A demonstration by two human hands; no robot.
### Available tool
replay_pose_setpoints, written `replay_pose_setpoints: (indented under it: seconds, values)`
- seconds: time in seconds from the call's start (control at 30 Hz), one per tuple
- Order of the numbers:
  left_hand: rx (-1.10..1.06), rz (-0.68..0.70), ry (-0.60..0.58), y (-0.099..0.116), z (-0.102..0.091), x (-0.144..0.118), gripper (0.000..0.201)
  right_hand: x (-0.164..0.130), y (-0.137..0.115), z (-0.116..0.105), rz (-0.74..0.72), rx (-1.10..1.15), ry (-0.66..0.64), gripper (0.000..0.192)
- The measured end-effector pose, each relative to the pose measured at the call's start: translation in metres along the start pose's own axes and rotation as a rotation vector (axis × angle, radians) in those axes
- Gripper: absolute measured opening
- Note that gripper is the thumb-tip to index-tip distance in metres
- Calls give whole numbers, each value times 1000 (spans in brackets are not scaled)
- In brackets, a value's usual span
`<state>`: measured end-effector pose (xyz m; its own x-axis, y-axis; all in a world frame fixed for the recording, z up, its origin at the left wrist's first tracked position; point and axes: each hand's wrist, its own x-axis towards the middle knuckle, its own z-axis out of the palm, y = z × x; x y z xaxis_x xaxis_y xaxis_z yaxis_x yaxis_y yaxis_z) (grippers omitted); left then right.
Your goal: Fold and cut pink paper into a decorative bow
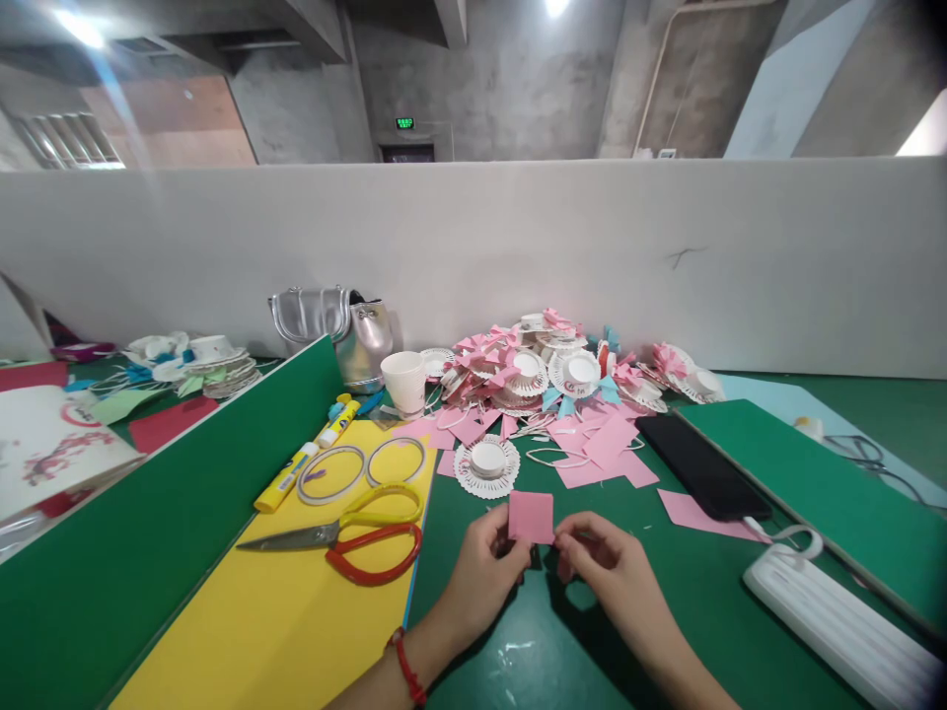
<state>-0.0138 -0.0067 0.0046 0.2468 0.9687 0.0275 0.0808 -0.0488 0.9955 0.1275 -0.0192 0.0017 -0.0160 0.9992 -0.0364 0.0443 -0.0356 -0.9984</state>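
Your left hand [484,572] and right hand [603,562] pinch one small pink paper square [531,516] between them, left fingertips on its lower left corner, right fingertips on its lower right; both hands are closed on it. The square is flat, matte, roughly equal-sided so no clear long axis; it stands nearly upright, face toward you, bottom edge level, held just above the green counter [547,641]. A red cord bracelet [406,669] circles your left wrist. Just beyond the square lies a white paper disc with a fringed rim and a small cup shape at its centre [486,465]. Left of your left hand, on a yellow sheet [296,621], lie scissors with one red and one yellow loop handle [355,537], blades pointing away from the hand to the left; past them two clear tape rings [362,468] and a yellow glue stick [296,468]. Farther beyond, a white paper cup [404,382] stands upright, contents not visible, beside a heap of pink paper pieces and white fringed discs [547,380]. Right of your right hand: loose pink sheets [692,513], a black phone [699,465], a white ridged power bank [843,616].
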Motion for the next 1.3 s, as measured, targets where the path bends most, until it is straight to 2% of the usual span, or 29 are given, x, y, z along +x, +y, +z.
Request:
replay_pose_setpoints:
  seconds: [0.13, 0.23, 0.33, 0.53, 0.73, 0.97, 1.13, 1.3]
  values:
    - [45, 69, -94, 0, 0, -3, 10, -3, 9, 8, 7, -64, -115, 14]
    - [90, 82, -120, 0, 0, -6, 14, -4, 11, 11, -3, -123, -100, 10]
    - [99, 83, -85, -1, 0, -6, 12, -3, 8, 7, -7, -148, -45, 6]
    - [12, -24, 40, -1, -1, -1, 7, 3, 1, -8, 21, -101, 74, 9]
    - [63, 67, -149, -1, 0, -5, 11, 1, 6, 3, 23, -38, -88, 24]
    - [-22, 5, -172, -2, -2, -6, 22, 1, 5, 3, 34, -10, -48, 33]
    - [18, -17, -97, -1, -2, -5, 27, 0, 4, 5, 46, 9, -64, 33]
    - [142, 70, 39, -1, -2, -3, 26, 1, 4, 1, 72, -36, -44, 22]
